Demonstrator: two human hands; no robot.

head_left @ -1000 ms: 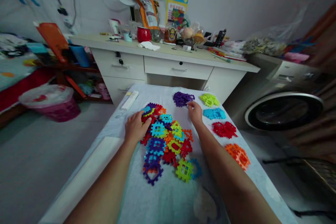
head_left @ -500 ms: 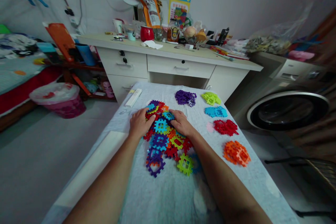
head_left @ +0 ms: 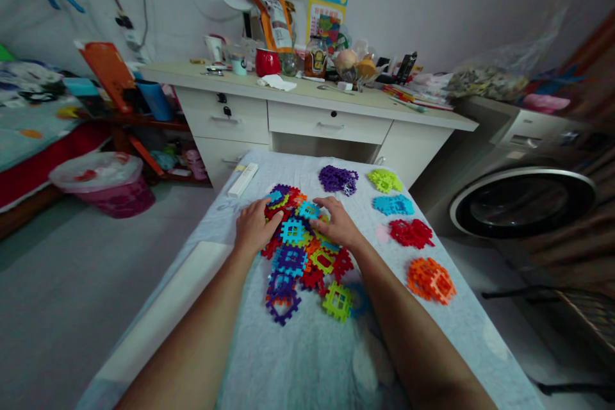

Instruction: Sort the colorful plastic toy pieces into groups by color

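Note:
A mixed pile of plastic building tiles [head_left: 291, 259] in several colours lies on the cloth-covered table between my hands. My left hand [head_left: 256, 225] rests against the pile's left side, thumb stretched over the tiles and fingers apart from it. At the pile's right side is my right hand [head_left: 339, 225], thumb and fingers spread, with the thumb tip by a light blue tile [head_left: 307, 210]. Neither hand grips a tile that I can see. Nearest me are a lime green tile [head_left: 337, 302] and a purple tile [head_left: 283, 311].
Single-colour heaps line the right: purple [head_left: 339, 180], lime green [head_left: 385, 180], light blue [head_left: 393, 205], red [head_left: 411, 233] and orange [head_left: 431, 280]. A white narrow box [head_left: 243, 180] lies at the far left. Beyond stand a cluttered desk [head_left: 307, 96] and a washing machine [head_left: 523, 166].
My right hand has lifted slightly and moved a little right, its fingers spreading away from the pile. My left hand stays nearly still on the tiles.

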